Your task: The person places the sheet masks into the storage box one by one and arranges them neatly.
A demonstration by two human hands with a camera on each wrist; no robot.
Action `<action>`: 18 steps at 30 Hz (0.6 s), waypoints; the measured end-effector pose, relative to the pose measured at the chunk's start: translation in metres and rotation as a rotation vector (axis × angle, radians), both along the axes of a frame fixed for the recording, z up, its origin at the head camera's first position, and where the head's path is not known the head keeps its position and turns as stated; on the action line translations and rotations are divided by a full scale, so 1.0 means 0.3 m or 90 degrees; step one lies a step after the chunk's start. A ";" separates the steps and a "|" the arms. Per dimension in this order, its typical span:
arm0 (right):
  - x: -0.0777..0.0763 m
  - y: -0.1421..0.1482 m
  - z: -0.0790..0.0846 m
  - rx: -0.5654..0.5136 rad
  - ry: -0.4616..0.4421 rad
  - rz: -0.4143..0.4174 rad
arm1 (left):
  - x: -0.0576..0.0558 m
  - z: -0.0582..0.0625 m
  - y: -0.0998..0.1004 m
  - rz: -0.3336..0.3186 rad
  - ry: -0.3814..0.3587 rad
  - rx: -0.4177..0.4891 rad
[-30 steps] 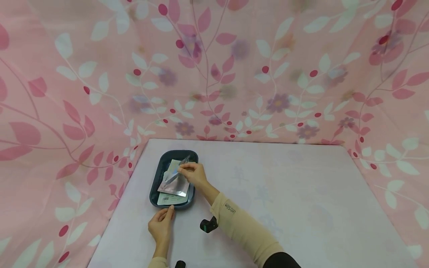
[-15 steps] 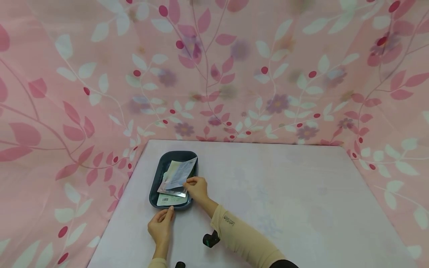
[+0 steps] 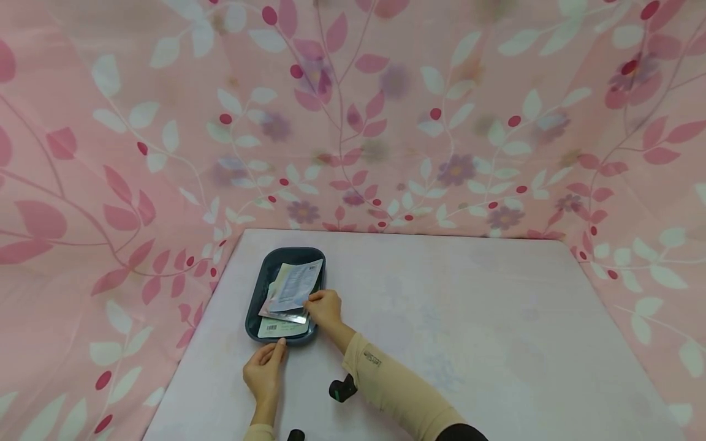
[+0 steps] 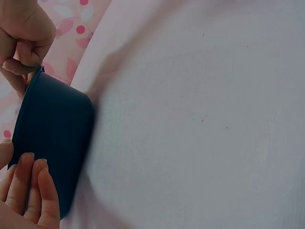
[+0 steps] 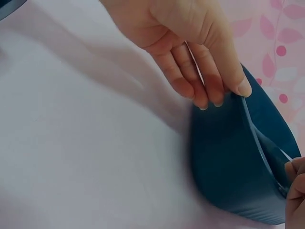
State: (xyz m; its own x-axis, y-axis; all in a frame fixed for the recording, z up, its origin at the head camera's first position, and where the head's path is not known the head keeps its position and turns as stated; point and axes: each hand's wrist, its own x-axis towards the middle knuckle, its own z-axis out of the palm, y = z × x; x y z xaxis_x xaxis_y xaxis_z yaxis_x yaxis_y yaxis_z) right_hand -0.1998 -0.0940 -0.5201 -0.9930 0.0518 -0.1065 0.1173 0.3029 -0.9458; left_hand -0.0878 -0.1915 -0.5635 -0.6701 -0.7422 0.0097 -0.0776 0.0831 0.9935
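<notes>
A dark blue tray [image 3: 250, 315] holds a small pile of flat packets, some overlapping. On top lies a pale, printed packet [image 3: 296, 286]; my right hand [image 3: 324, 308] pinches its near right corner over the tray's right rim. Beneath it show a silvery packet [image 3: 298, 318] and a pale green packet with a barcode [image 3: 284, 329]. My left hand [image 3: 265, 370] grips the tray's near rim, thumb on the edge. In the left wrist view, the left-hand fingers [image 4: 33, 186] lie against the tray's outer wall [image 4: 57, 124]. The right wrist view shows my right hand [image 5: 296, 188] only partly.
The tray stands at the far left of a table with a white cover [image 3: 469, 331]. A pink floral cloth [image 3: 386, 122] hangs behind and at the sides. A black wrist device [image 3: 343, 389] sits by the right sleeve.
My right hand has drawn back toward me along the tray's right side. The top packet, tilted up earlier, now lies flatter on the pile. My left hand has stayed on the rim.
</notes>
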 end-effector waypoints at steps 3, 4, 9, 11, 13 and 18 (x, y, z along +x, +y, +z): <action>-0.005 -0.005 0.013 0.053 -0.005 -0.003 | 0.000 0.005 0.001 -0.001 -0.002 0.002; -0.007 -0.007 0.017 0.075 -0.001 -0.002 | 0.000 0.007 0.002 -0.002 -0.002 0.002; -0.008 -0.016 0.037 0.164 0.008 -0.003 | -0.001 0.008 0.002 -0.001 0.000 -0.004; -0.006 -0.019 0.044 0.184 0.006 -0.002 | -0.002 0.006 0.002 0.000 0.002 -0.004; -0.003 -0.021 0.047 0.185 -0.003 0.000 | -0.003 0.001 0.001 0.004 0.002 -0.004; -0.002 -0.027 0.039 0.170 -0.024 -0.012 | -0.005 -0.002 0.002 0.003 0.015 -0.004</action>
